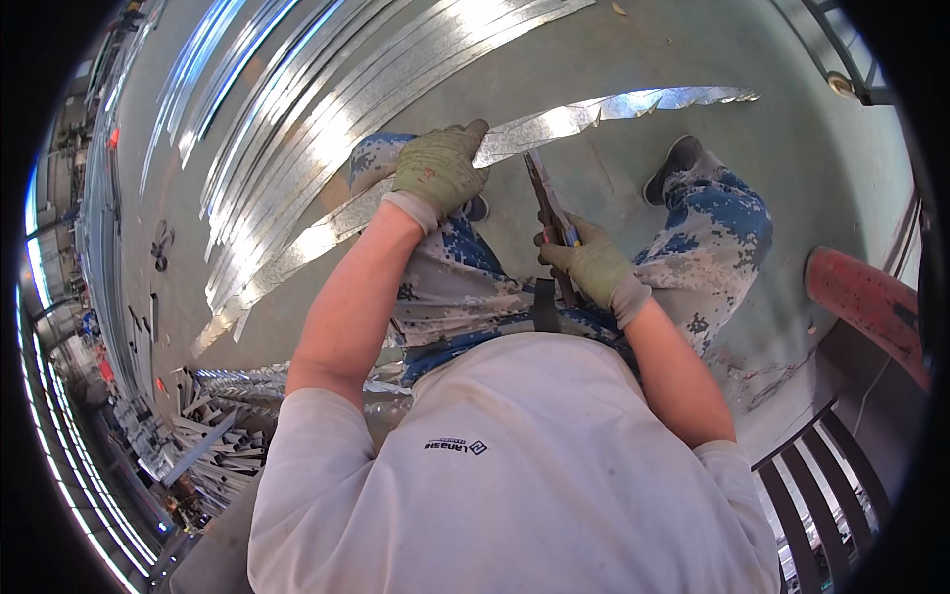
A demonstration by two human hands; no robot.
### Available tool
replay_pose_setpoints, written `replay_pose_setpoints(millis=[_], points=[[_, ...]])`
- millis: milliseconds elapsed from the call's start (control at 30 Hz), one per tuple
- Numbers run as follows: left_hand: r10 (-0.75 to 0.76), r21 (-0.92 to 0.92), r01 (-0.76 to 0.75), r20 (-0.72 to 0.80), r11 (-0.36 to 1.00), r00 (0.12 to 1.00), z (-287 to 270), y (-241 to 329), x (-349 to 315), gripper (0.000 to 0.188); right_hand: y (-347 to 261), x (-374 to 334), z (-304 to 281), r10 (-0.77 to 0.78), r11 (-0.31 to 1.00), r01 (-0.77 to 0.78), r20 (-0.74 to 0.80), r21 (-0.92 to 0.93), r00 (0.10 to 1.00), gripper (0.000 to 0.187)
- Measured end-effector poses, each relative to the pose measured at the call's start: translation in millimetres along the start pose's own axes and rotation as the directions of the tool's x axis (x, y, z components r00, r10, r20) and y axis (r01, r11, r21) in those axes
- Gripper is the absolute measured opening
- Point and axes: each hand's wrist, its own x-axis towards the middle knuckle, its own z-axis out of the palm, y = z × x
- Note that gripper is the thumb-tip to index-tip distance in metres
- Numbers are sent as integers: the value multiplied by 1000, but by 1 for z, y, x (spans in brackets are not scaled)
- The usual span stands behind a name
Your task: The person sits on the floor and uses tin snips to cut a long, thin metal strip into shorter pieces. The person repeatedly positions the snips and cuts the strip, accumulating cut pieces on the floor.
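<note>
My left hand (440,168), in a greenish work glove, grips a shiny sheet metal strip (554,127). The strip stretches to the right with several notches along its lower edge. In my right hand (594,262), gloved alike, are the handles of dark metal tin snips (544,188). Their jaws point up and away from me, and the tips are at the strip's lower edge; whether they touch it I cannot tell. Below my left hand, another length of metal (322,236) runs down to the left, and my hand hides whether it joins the gripped strip.
Many long metal strips (327,119) lie across the floor at far left. A pile of metal offcuts (213,436) is at lower left. To the right are a red cylinder (866,297) and a dark slatted seat (816,480). My legs in camouflage trousers (708,243) are spread apart.
</note>
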Motion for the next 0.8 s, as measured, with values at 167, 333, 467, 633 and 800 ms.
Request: replay_pose_setpoints(millis=[167, 333, 467, 633, 800], points=[[26, 15, -25, -40, 1000, 999, 4, -1, -2, 45, 7, 9, -2, 25, 1000, -25, 32, 18, 999, 28], [-9, -9, 10, 59, 1000, 998, -1, -1, 1, 65, 14, 16, -5, 84, 996, -84, 88, -6, 993, 52], [2, -24, -1, 48, 1000, 999, 0, -2, 2, 65, 11, 13, 4, 5, 999, -5, 7, 48, 1000, 38], [30, -7, -31, -20, 1000, 999, 3, -3, 1, 48, 0, 13, 0, 91, 991, -87, 29, -102, 995, 55], [-2, -29, 4, 57, 1000, 998, -1, -4, 5, 61, -19, 0, -1, 76, 996, -81, 108, 44, 991, 69]])
